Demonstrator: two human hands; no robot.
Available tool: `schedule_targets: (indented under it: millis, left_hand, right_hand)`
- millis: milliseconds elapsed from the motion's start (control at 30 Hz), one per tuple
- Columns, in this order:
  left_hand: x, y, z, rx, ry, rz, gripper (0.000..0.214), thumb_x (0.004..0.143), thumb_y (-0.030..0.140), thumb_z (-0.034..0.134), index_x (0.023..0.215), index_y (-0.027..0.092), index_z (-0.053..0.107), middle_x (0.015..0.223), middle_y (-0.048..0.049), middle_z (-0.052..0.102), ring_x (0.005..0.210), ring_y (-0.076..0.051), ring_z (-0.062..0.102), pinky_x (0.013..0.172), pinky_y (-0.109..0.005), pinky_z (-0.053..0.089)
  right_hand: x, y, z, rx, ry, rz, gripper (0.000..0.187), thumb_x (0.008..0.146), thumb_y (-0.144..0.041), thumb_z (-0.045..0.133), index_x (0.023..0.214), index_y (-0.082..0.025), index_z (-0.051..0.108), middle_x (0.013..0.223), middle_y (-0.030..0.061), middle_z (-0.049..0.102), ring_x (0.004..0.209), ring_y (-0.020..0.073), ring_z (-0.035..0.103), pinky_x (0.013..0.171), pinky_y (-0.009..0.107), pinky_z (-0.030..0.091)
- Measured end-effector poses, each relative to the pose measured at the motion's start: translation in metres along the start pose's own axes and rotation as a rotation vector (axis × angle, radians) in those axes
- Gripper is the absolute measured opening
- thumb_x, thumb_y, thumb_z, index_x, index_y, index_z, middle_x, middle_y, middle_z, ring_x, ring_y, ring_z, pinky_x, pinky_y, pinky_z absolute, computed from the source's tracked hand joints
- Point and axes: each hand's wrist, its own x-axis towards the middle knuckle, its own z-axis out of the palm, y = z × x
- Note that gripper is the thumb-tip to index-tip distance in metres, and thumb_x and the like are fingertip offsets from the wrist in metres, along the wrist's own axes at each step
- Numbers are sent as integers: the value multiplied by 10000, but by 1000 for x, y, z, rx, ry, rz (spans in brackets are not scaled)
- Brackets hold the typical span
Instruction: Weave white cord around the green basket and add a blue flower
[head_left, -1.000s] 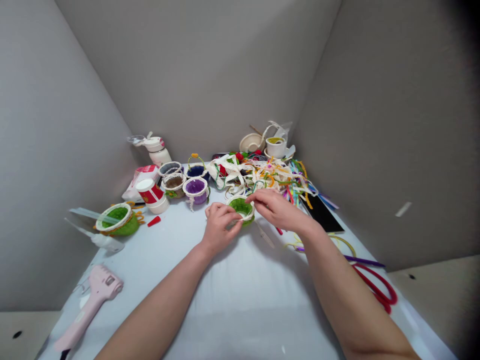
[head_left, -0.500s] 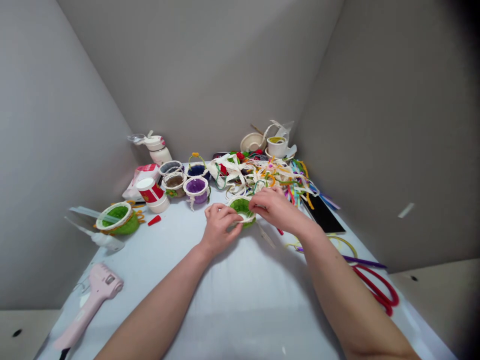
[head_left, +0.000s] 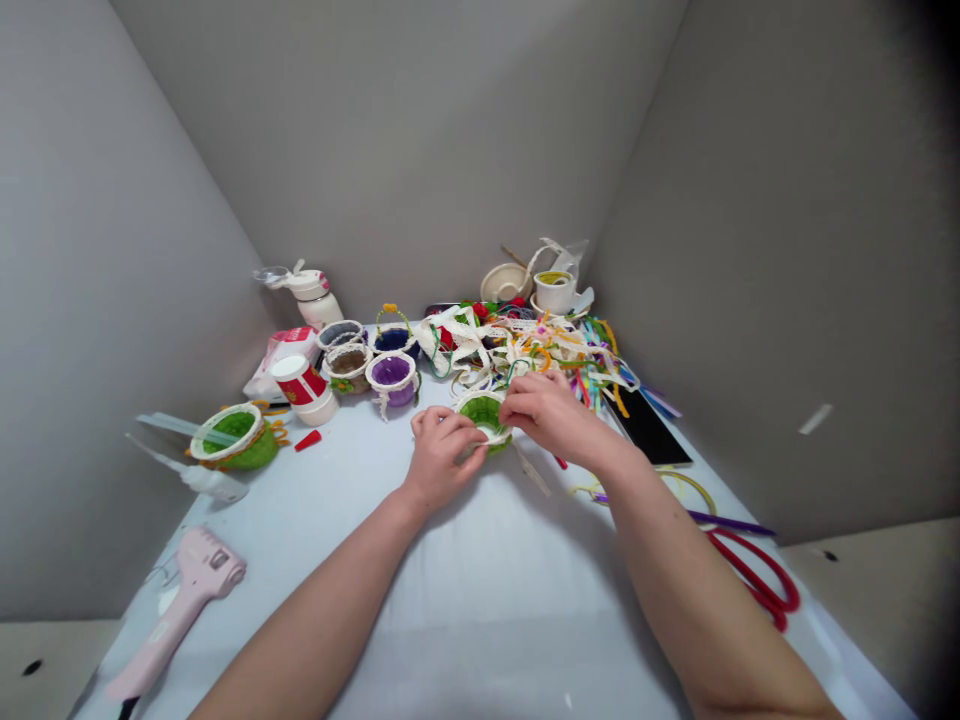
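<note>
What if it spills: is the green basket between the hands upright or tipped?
Upright: the green basket stands on the table, white-rimmed mouth facing up, left hand and right hand holding its rim.

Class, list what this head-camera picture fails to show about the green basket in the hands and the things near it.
- Near wall of the green basket: covered by the left hand and right hand, head view.
- What the right fingertips pinch: too small.
- One end of the red loops: behind the right forearm.
- Print on the red-and-white cup: too small to read.
</note>
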Motion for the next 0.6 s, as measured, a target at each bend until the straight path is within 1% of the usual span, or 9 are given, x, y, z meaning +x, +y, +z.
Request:
schedule_targets:
  millis: [267,600]
  left_hand:
    - [0,2,0,3,10,2,55,850,253,650,821,247,697,867,-15,703,964,-224,482,865,-417,288]
    - [0,2,0,9,7,-11,55,844,254,653,809,248,696,870,-14,711,968,-230,490,873,-424,286]
  right_hand:
    - [1,-2,2,-26,-6,-27,250,885,-93,518,705,-199,654,817,10,621,854,163,501,888,360,210]
    - [1,-2,1,-43,-20,-36,266,875,-87,513,684,-204,657,787,12,628,842,170,486,887,369,208]
